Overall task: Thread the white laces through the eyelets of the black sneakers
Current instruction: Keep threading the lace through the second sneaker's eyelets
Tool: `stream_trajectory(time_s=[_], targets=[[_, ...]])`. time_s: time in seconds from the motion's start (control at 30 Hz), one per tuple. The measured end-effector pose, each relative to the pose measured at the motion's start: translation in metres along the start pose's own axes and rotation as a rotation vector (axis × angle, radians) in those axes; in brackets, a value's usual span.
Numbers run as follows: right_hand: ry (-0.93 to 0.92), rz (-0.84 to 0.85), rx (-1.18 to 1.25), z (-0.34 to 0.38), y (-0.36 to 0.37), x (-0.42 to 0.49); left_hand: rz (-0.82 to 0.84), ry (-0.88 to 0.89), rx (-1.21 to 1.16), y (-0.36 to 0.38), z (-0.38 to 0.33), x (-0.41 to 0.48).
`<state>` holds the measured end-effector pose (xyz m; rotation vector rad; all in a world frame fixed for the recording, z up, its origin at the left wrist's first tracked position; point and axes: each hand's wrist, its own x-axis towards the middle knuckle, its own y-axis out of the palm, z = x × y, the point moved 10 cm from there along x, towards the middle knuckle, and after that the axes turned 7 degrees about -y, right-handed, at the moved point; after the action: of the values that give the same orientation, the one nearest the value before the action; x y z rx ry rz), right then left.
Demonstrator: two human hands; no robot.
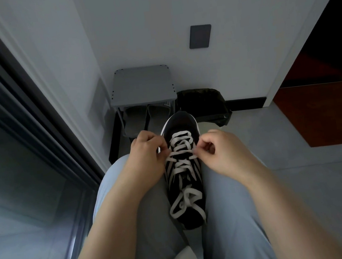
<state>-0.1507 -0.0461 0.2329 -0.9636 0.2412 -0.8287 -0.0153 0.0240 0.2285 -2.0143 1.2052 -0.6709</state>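
The black sneaker [178,124] lies in the person's lap, wedged between the thighs in pale blue trousers [232,212], sole down and toe pointing away toward the knee edge of the lap. The white lace [180,146] already crosses the rows nearest the toe. Further back it zigzags down the tongue and ends in loose loops [184,203] at the heel end, close to the body.

The left grip [147,153] is closed on the lace at the left side of the upper, fingers curled and pinching it at a flat span that runs across the shoe. The right grip [224,150] pinches the other end of that same span, thumb and forefinger meeting at the right eyelet row.

The lace looks flat, soft and limp, so it will likely twist or fold unless held taut. The best hold is probably close to the eyelet, or at the stiff tip when feeding it through. The shoe seems light and its upper pliable, and with nothing but the thighs bracing it, a hard tug could roll it sideways. Even pulls from both sides should keep it steady.

Beyond the knees stand a grey stool [142,85] with slippers [136,118] beneath it and a bin lined with a black bag [203,101].
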Motion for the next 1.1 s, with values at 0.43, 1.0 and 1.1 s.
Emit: stream_trajectory(time_s=[0.43,1.0,1.1], targets=[[0.17,0.006,0.012,-0.008,0.013,0.022,0.198,0.097,0.048,0.017,-0.009,-0.004],[0.097,0.105,0.17,-0.008,0.009,0.019,0.036,0.093,-0.027,0.011,-0.019,-0.001],[0.082,0.13,0.123,-0.005,0.01,0.02,0.014,0.073,-0.027,0.011,-0.015,-0.001]])
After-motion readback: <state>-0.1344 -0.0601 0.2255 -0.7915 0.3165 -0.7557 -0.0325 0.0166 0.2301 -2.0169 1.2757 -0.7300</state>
